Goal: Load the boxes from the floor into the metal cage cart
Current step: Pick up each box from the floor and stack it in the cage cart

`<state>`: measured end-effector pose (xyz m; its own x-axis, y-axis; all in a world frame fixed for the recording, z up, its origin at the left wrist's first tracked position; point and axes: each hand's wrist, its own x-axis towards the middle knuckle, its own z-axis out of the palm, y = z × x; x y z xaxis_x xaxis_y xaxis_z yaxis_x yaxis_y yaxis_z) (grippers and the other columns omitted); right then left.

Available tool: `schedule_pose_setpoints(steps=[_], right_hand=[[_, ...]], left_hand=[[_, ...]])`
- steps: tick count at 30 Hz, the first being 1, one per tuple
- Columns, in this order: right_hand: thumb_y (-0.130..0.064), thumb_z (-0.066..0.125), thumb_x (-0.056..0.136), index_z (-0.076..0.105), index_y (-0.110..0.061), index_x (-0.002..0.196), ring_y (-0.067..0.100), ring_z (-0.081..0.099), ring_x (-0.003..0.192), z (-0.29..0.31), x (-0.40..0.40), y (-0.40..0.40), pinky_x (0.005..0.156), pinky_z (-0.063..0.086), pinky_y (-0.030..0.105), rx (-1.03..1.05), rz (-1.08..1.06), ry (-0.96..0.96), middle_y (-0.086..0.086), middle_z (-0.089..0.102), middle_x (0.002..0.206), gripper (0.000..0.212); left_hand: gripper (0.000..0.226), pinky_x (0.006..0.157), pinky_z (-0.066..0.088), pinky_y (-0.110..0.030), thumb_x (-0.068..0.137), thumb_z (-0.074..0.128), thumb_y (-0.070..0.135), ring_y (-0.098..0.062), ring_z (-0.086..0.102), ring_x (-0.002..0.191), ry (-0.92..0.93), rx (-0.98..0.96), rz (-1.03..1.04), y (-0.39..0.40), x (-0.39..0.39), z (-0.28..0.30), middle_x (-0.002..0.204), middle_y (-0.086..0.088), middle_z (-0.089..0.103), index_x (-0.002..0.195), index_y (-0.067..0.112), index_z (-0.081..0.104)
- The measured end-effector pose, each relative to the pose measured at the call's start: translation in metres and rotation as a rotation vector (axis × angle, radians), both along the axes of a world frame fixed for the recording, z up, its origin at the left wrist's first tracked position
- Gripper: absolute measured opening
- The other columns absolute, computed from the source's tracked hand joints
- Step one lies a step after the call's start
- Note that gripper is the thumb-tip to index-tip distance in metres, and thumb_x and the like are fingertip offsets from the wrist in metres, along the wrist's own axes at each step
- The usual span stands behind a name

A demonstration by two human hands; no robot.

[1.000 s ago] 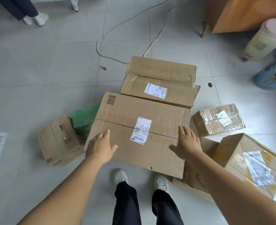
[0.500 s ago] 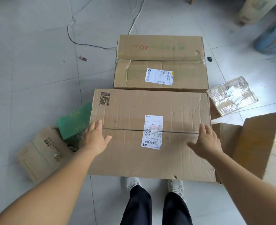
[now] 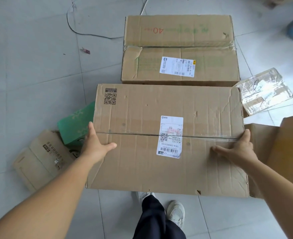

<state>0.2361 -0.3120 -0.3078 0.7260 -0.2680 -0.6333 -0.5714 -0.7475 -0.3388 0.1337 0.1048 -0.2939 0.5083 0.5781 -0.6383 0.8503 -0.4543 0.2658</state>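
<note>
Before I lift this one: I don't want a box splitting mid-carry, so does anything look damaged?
Yes. The big box between your hands has a torn, ragged far-right corner, creased cardboard and small nicks along its near edge. The box behind it has a ripped flap at its left.

Brown big box [image 3: 168, 140], white label [image 3: 170, 137]; green box [image 3: 75, 125]; grey floor [image 3: 30, 66].

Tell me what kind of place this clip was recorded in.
Probably a parcel sorting or storage room. Several taped cardboard boxes with shipping labels, such as the large box the person is reaching for and the box marked 40, lie scattered on a bare tiled floor with a loose cable.
</note>
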Motion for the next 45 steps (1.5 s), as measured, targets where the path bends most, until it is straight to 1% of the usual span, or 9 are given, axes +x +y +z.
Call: schedule_pose_setpoints(steps=[6, 10, 18, 23, 31, 35, 39, 42, 45], right_hand=[[-0.032, 0.092, 0.061, 0.023, -0.014, 0.142, 0.035, 0.045, 0.124, 0.004, -0.002, -0.005, 0.105, 0.040, 0.047, 0.067, -0.040, -0.015, 0.015, 0.036, 0.141, 0.108], [-0.029, 0.090, 0.065, 0.026, -0.013, 0.138, 0.035, 0.044, 0.124, 0.021, -0.006, -0.012, 0.104, 0.039, 0.045, 0.087, -0.031, -0.027, 0.016, 0.037, 0.139, 0.098], [-0.035, 0.090, 0.063, 0.017, -0.020, 0.148, 0.036, 0.045, 0.125, 0.097, -0.022, -0.025, 0.106, 0.041, 0.051, 0.153, -0.034, -0.070, 0.015, 0.038, 0.142, 0.113], [-0.036, 0.090, 0.064, 0.014, -0.022, 0.149, 0.036, 0.047, 0.122, 0.154, -0.037, -0.029, 0.104, 0.043, 0.049, 0.173, -0.052, -0.167, 0.015, 0.038, 0.142, 0.115], [-0.041, 0.091, 0.057, 0.016, -0.025, 0.149, 0.037, 0.045, 0.125, 0.233, -0.086, -0.035, 0.105, 0.040, 0.047, 0.151, -0.143, -0.362, 0.013, 0.041, 0.140, 0.119], [-0.039, 0.091, 0.059, 0.019, -0.022, 0.148, 0.035, 0.045, 0.127, 0.268, -0.126, -0.033, 0.106, 0.039, 0.046, 0.126, -0.205, -0.438, 0.015, 0.042, 0.141, 0.116], [-0.041, 0.092, 0.054, 0.021, -0.023, 0.147, 0.034, 0.046, 0.126, 0.300, -0.173, -0.035, 0.104, 0.041, 0.047, 0.102, -0.284, -0.502, 0.013, 0.046, 0.139, 0.119], [-0.032, 0.092, 0.060, 0.024, -0.024, 0.146, 0.033, 0.048, 0.123, 0.325, -0.210, -0.040, 0.099, 0.043, 0.042, 0.097, -0.351, -0.548, 0.012, 0.047, 0.135, 0.111], [-0.035, 0.092, 0.059, 0.024, -0.026, 0.144, 0.034, 0.049, 0.121, 0.348, -0.247, -0.049, 0.101, 0.043, 0.045, 0.066, -0.421, -0.578, 0.012, 0.047, 0.133, 0.109]], left_hand=[[0.118, 0.115, 0.026, -0.046, 0.075, 0.082, 0.026, -0.028, 0.022, 0.146, -0.094, -0.022, 0.076, -0.009, -0.005, 0.009, 0.161, -0.002, 0.013, 0.154, 0.031, -0.005], [0.115, 0.116, 0.025, -0.045, 0.076, 0.081, 0.025, -0.026, 0.021, 0.146, -0.149, -0.038, 0.097, -0.014, -0.012, 0.028, 0.161, 0.001, 0.015, 0.154, 0.031, -0.003], [0.108, 0.115, 0.024, -0.041, 0.079, 0.078, 0.024, -0.025, 0.025, 0.144, -0.284, -0.014, 0.118, -0.030, -0.034, 0.102, 0.160, -0.002, 0.018, 0.155, 0.028, 0.001], [0.104, 0.114, 0.024, -0.041, 0.080, 0.077, 0.027, -0.026, 0.025, 0.144, -0.370, 0.023, 0.109, -0.037, -0.043, 0.159, 0.160, -0.004, 0.019, 0.155, 0.029, 0.003], [0.105, 0.115, 0.024, -0.042, 0.080, 0.077, 0.028, -0.027, 0.026, 0.144, -0.492, 0.004, 0.002, -0.033, -0.054, 0.234, 0.160, -0.004, 0.019, 0.155, 0.027, 0.003], [0.105, 0.114, 0.025, -0.042, 0.081, 0.077, 0.028, -0.029, 0.027, 0.143, -0.551, -0.016, -0.080, -0.028, -0.064, 0.270, 0.159, -0.006, 0.020, 0.155, 0.026, 0.003], [0.107, 0.114, 0.027, -0.043, 0.080, 0.077, 0.030, -0.028, 0.027, 0.143, -0.608, -0.065, -0.170, -0.024, -0.075, 0.299, 0.159, -0.005, 0.020, 0.155, 0.026, 0.002], [0.107, 0.113, 0.029, -0.043, 0.078, 0.078, 0.032, -0.027, 0.030, 0.142, -0.660, -0.090, -0.244, -0.025, -0.084, 0.318, 0.158, -0.004, 0.024, 0.155, 0.028, 0.004], [0.107, 0.113, 0.030, -0.045, 0.077, 0.079, 0.033, -0.028, 0.030, 0.142, -0.698, -0.119, -0.318, -0.033, -0.089, 0.336, 0.158, -0.003, 0.024, 0.154, 0.029, 0.005]])
